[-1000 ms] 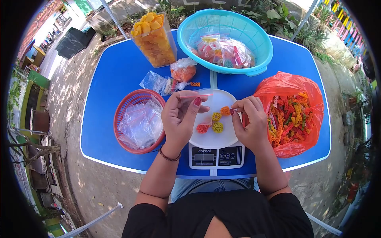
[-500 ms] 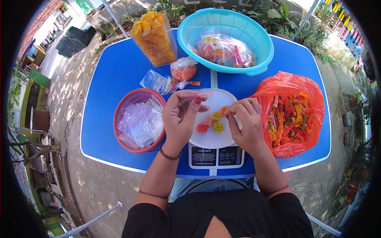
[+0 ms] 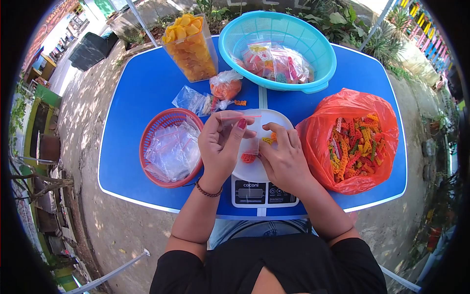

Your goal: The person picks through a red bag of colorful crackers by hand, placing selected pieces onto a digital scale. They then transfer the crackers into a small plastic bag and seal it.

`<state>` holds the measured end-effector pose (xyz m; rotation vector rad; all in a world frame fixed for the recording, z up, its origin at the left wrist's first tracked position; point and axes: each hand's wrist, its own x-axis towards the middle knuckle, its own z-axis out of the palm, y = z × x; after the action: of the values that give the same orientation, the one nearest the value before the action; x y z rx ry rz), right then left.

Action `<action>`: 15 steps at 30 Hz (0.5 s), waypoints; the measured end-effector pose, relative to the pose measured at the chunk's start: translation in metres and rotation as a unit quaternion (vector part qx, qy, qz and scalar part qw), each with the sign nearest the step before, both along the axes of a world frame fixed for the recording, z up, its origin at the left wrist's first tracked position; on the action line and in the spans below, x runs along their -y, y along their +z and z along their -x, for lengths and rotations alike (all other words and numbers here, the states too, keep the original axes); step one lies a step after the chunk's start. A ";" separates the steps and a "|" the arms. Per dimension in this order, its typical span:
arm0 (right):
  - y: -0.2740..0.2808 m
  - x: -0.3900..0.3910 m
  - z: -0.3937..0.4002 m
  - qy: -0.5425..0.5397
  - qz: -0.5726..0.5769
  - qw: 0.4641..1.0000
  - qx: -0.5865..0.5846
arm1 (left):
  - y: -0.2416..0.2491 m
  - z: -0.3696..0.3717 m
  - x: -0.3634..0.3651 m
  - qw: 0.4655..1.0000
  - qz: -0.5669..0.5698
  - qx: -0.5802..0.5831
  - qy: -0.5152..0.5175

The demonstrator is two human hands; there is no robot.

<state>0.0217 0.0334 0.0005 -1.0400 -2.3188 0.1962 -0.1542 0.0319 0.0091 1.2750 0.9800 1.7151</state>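
- Left hand [image 3: 221, 143]: raised over the left edge of the white scale plate [image 3: 280, 121], fingers curled, thumb and forefinger pinching the mouth of a small clear zip bag [image 3: 245, 128] so that it hangs open toward the plate.
- Right hand [image 3: 281, 158]: palm down on the plate, fingers bunched around loose wheel-shaped crackers [image 3: 248, 158] beside the bag's lower end; whether it actually grips any piece cannot be told.
- Crackers: one orange piece shows between the two hands, yellow ones peek out above the right knuckles; the bulk stock lies in the red plastic sack [image 3: 350, 142] to the right.
- Risk: the bag's mouth is narrow and limp; a slack pinch could let it close or fold, spilling pieces onto the blue tabletop [image 3: 142, 93].
- Risk: the hand's weight on the plate probably upsets the scale [image 3: 264, 190] reading.
- Risk: brittle pieces may snap if squeezed.
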 end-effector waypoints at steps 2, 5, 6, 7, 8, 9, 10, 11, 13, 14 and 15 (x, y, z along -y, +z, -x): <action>-0.002 0.000 0.000 0.006 0.007 1.000 -0.013 | 0.000 0.000 0.000 1.000 0.001 0.002 -0.002; 0.000 -0.002 0.000 0.017 0.028 0.998 -0.055 | 0.001 0.000 0.001 1.000 0.003 0.001 0.003; 0.002 -0.002 -0.001 0.021 0.028 0.997 -0.068 | 0.001 0.001 0.001 1.000 -0.008 -0.002 0.005; 0.004 -0.002 -0.001 0.025 0.030 0.996 -0.081 | 0.000 0.002 0.001 1.000 -0.018 -0.004 0.009; 0.006 -0.003 -0.003 0.034 0.032 0.994 -0.102 | 0.001 0.003 0.001 0.999 -0.030 -0.006 0.013; 0.008 -0.005 -0.004 0.042 0.032 0.991 -0.124 | 0.002 0.004 0.001 0.999 -0.034 -0.016 0.022; 0.011 -0.007 -0.007 0.049 0.031 0.987 -0.147 | 0.004 0.004 0.002 0.998 -0.038 -0.026 0.030; 0.014 -0.008 -0.010 0.047 0.020 0.987 -0.152 | 0.005 0.003 0.002 0.998 -0.042 -0.035 0.037; 0.023 -0.008 -0.020 0.037 -0.003 0.986 -0.163 | 0.015 -0.007 0.009 0.998 -0.021 -0.053 0.027; 0.028 -0.005 -0.026 0.026 0.002 0.984 -0.176 | 0.021 -0.013 0.014 0.998 -0.009 -0.061 0.019; 0.033 -0.001 -0.033 0.013 0.007 0.982 -0.189 | 0.028 -0.021 0.019 0.995 0.003 -0.095 0.005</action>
<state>0.0550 0.0345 0.0338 -0.8903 -1.9904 0.3855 -0.1331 0.0125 0.0367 1.4512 1.1015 1.6179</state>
